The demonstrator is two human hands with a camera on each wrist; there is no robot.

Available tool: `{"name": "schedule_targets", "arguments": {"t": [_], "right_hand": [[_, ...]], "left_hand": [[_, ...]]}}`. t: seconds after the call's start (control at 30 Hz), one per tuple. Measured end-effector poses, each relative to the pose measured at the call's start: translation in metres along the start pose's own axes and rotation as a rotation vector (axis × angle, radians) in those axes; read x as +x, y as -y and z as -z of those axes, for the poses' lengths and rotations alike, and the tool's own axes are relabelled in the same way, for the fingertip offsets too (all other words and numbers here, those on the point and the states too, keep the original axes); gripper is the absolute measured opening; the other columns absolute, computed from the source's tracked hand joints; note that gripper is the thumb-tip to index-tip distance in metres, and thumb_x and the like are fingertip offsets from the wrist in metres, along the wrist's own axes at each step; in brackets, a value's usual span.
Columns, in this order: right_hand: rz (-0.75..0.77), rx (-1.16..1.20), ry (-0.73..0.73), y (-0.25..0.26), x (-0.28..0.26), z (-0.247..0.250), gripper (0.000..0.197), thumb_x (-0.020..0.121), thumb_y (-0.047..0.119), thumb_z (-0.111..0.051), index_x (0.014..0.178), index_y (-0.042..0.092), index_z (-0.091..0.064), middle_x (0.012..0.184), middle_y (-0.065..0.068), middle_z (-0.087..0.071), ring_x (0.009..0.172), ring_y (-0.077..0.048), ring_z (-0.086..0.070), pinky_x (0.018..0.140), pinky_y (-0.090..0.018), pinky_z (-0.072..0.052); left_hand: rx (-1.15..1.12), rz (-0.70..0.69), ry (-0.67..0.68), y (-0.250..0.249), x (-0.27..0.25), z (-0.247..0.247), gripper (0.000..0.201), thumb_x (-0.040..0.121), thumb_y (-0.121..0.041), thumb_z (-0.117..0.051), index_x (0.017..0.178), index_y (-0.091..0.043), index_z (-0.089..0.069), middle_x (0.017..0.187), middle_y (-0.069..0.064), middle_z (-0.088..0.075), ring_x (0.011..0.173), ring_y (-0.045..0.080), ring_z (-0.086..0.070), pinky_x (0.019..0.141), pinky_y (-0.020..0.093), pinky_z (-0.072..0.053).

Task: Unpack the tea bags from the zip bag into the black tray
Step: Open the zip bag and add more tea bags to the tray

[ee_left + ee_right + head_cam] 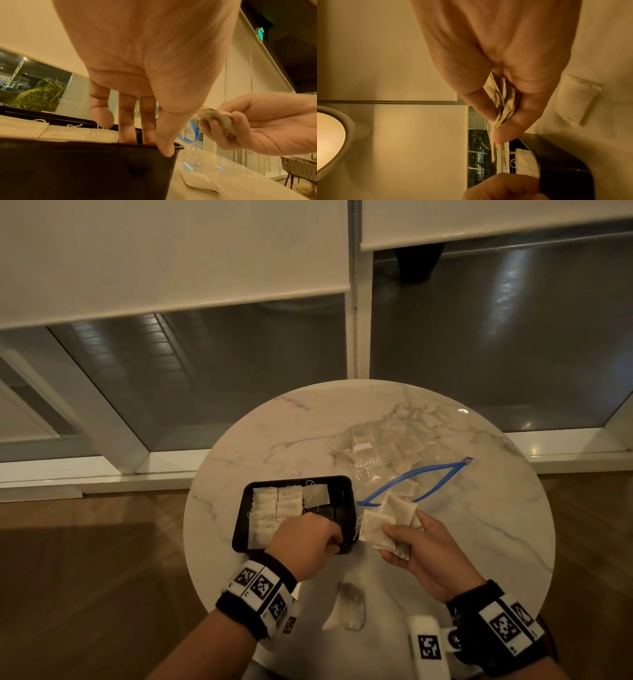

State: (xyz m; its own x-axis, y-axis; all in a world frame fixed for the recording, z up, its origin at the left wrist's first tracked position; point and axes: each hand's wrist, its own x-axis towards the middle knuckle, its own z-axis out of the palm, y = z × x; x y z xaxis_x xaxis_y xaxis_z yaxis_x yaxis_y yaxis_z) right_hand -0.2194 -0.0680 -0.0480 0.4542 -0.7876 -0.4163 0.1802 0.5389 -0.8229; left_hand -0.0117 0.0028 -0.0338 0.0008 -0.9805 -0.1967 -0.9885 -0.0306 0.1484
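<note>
Filling the black tray [346, 491] with tea bags from the zip bag [383, 453].

My left hand [305, 537] pinches the tray's near rim, thumb outside, fingers inside; my right hand [423, 546] clamps a bunch of tea bags [387, 518] just beside it. The tray's left part is stacked, more bags remain in the open zip bag, and one lies loose on the desk [479, 525].
</note>
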Motion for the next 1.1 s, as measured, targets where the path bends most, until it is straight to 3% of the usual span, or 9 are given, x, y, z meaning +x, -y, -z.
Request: {"name": "schedule_targets", "arguments": {"t": [0.13,0.23,0.4,0.5,0.63,0.7,0.77,0.9,1.1], "right_hand": [[-0.01,0.002,0.01,0.0,-0.002,-0.003,0.032,0.093,0.0,-0.062,0.124,0.01,-0.063,0.114,-0.017,-0.072,0.091,-0.025,-0.071,0.065,-0.035,-0.058],[-0.022,0.011,0.057,0.001,-0.007,-0.014,0.028,0.097,0.005,-0.057,0.124,0.009,-0.063,0.111,-0.018,-0.073,0.088,-0.025,-0.072,0.067,-0.038,-0.059],[-0.015,0.058,0.186,-0.001,-0.017,-0.046,0.028,0.103,0.015,-0.048,0.123,0.002,-0.063,0.114,-0.022,-0.071,0.101,-0.035,-0.071,0.076,-0.041,-0.06],[0.033,-0.106,0.167,-0.005,-0.02,-0.058,0.028,0.105,0.023,-0.046,0.116,0.008,-0.068,0.108,-0.012,-0.076,0.103,-0.026,-0.072,0.085,-0.038,-0.058],[0.206,-0.435,0.224,-0.003,-0.024,-0.07,0.031,0.106,0.021,-0.044,0.096,0.015,-0.072,0.084,0.012,-0.075,0.081,-0.002,-0.07,0.072,-0.015,-0.051],[0.301,-0.564,0.207,-0.002,-0.022,-0.073,0.033,0.104,0.017,-0.047,0.084,0.006,-0.07,0.07,0.01,-0.066,0.07,-0.002,-0.061,0.065,-0.012,-0.047],[0.327,-0.607,0.241,0.001,-0.019,-0.077,0.027,0.103,0.019,-0.051,0.095,0.003,-0.071,0.078,0.005,-0.067,0.075,-0.004,-0.063,0.068,-0.013,-0.049],[0.222,-0.516,0.155,0.009,-0.002,-0.087,0.018,0.101,0.034,-0.054,0.105,0.025,-0.069,0.096,0.008,-0.072,0.091,-0.008,-0.068,0.071,-0.021,-0.051],[-0.168,-0.072,-0.025,0.017,0.061,-0.112,0.015,0.096,-0.002,-0.054,0.11,-0.003,-0.055,0.117,-0.023,-0.057,0.103,-0.037,-0.065,0.08,-0.036,-0.06]], "left_hand": [[-0.232,0.055,-0.121,-0.009,-0.014,0.002,0.023,0.099,-0.039,-0.057,0.113,-0.03,-0.072,0.104,-0.009,-0.071,0.095,0.009,-0.064,0.085,0.031,-0.054],[-0.811,0.199,-0.269,-0.019,-0.024,0.008,0.026,0.102,-0.041,-0.054,0.112,-0.025,-0.072,0.098,-0.01,-0.073,0.09,0.005,-0.068,0.082,0.025,-0.057],[-1.663,0.349,-0.009,-0.038,-0.031,0.006,0.034,0.097,-0.038,-0.065,0.122,-0.015,-0.065,0.111,0.013,-0.074,0.097,0.034,-0.071,0.082,0.046,-0.06],[-1.692,0.343,-0.057,-0.037,-0.033,0.001,0.028,0.099,-0.023,-0.063,0.124,-0.011,-0.063,0.114,0.02,-0.072,0.098,0.032,-0.073,0.075,0.042,-0.062],[-1.722,0.353,-0.168,-0.028,-0.037,-0.007,0.022,0.1,-0.014,-0.06,0.12,-0.009,-0.066,0.11,0.016,-0.074,0.095,0.024,-0.073,0.071,0.035,-0.06],[-1.741,0.348,-0.199,-0.023,-0.039,-0.01,0.022,0.1,-0.015,-0.06,0.12,-0.009,-0.067,0.108,0.016,-0.074,0.093,0.022,-0.072,0.07,0.033,-0.059],[-1.732,0.342,-0.246,-0.019,-0.042,-0.011,0.021,0.1,-0.016,-0.06,0.119,-0.012,-0.068,0.108,0.015,-0.075,0.093,0.022,-0.072,0.072,0.034,-0.059],[-1.705,0.394,-0.385,-0.002,-0.048,-0.013,0.019,0.099,-0.012,-0.062,0.115,-0.016,-0.069,0.108,0.012,-0.075,0.093,0.024,-0.072,0.07,0.036,-0.06],[-1.719,0.585,-0.65,0.033,-0.058,-0.022,0.021,0.1,-0.009,-0.058,0.119,-0.011,-0.068,0.11,0.012,-0.075,0.102,0.031,-0.072,0.081,0.045,-0.06]]}}
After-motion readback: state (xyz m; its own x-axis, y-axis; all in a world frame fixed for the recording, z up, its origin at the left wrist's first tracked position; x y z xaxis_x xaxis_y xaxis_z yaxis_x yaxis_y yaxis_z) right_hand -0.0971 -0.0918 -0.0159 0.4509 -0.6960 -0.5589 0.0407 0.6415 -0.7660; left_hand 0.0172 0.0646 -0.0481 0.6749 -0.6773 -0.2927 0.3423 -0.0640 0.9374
